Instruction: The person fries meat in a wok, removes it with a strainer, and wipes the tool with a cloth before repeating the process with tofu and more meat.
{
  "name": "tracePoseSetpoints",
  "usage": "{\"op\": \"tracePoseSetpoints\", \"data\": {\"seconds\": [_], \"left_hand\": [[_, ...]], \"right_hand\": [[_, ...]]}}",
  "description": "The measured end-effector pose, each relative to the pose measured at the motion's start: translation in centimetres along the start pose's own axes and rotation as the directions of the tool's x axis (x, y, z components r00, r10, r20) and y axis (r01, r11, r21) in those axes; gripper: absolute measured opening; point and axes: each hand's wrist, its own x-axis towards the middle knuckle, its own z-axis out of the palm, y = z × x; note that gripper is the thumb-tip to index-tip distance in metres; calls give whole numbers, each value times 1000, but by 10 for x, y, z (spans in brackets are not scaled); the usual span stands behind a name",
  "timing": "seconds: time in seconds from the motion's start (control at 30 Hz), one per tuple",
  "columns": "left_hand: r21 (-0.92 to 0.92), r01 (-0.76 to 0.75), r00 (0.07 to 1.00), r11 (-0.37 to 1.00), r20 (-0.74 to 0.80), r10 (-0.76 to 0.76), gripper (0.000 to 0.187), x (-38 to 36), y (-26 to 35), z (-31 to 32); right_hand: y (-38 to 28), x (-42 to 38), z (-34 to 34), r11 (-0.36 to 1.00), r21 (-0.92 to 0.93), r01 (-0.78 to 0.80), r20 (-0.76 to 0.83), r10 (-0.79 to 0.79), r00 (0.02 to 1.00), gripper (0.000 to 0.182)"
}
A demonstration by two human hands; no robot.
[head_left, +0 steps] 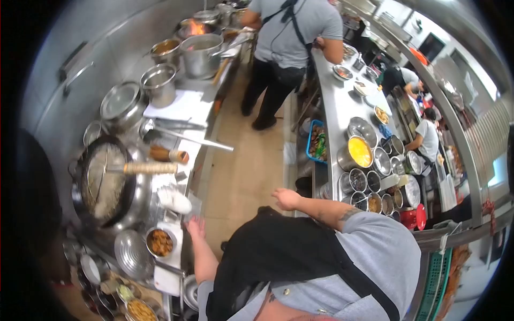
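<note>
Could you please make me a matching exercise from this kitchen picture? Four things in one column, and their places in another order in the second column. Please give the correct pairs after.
Things
1. Dark wok
2. Blue basket
3. Yellow liquid
4. Brown food pieces

Places
A. In a steel pot on the right-side counter
B. In a metal container near the left hand
C. At the left, with a light-coloured tool handle across its rim
D. Lower than the right-side counter's top

Pairs: 1-C, 2-D, 3-A, 4-B

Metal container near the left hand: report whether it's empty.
Not empty: brown food pieces show through the open top of the metal container near the left hand.
</note>
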Motion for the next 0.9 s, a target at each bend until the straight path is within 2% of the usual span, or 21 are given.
{"op": "tracePoseSetpoints", "data": {"seconds": [0.03, 0.13, 0.23, 0.33, 0.43, 0.47, 0.57, 0.6, 0.63, 0.67, 0.7, 0.73, 0.83, 0.9], "left_hand": [[21, -27, 999, 999, -43, 28, 56, -3, 2, 7], [-75, 212, 973, 974, 109, -203, 52, 24, -4, 3], [266, 267, 934, 926, 166, -316, 39, 1, -16, 19], [569, 179, 973, 803, 16, -229, 37, -26, -41, 35], [743, -1, 992, 669, 83, -90, 26, -83, -32, 52], [677, -38, 999, 735, 54, 2, 28, -105, -32, 62], [480, -63, 973, 875, 223, -52, 23, -116, -31, 56], [299, -43, 947, 953, 317, -57, 19, -128, -29, 63], [254, -31, 936, 967, 347, -61, 20, -117, -35, 55], [248, -60, 929, 967, 368, -37, 20, -120, -33, 55], [61, 0, 918, 998, 395, -24, 17, -131, -31, 62], [19, -14, 925, 1000, 381, 6, 18, -146, -25, 71], [-42, -43, 908, 998, 416, 57, 23, -162, -17, 75], [-115, -48, 933, 992, 351, 86, 22, -172, -18, 74]], "right_hand": [[14, -12, 3, 996, 35, -78, -3, 79, 997, 45], [45, -27, 22, 962, 131, -241, 41, 237, 971, 46], [55, -31, 40, 916, 240, -321, 53, 318, 947, 47], [49, -6, 50, 911, 314, -267, 62, 261, 963, 48], [32, 36, 48, 932, 341, -123, 36, 118, 992, 48], [28, 57, 55, 947, 320, -41, 4, 42, 999, 48], [-17, 93, 13, 953, 259, 155, 63, -177, 982, 46], [-33, 109, 7, 948, 209, 240, 103, -265, 959, 45], [-53, 123, 2, 923, 157, 351, 161, -375, 913, 44], [-72, 131, -3, 898, 145, 416, 151, -436, 887, 42], [-90, 137, -11, 861, 131, 491, 149, -507, 849, 40], [-108, 141, -16, 819, 116, 562, 146, -573, 806, 38], [-148, 143, -26, 809, 56, 585, 242, -579, 778, 33], [-158, 143, -26, 805, 76, 588, 224, -589, 777, 30]]}}
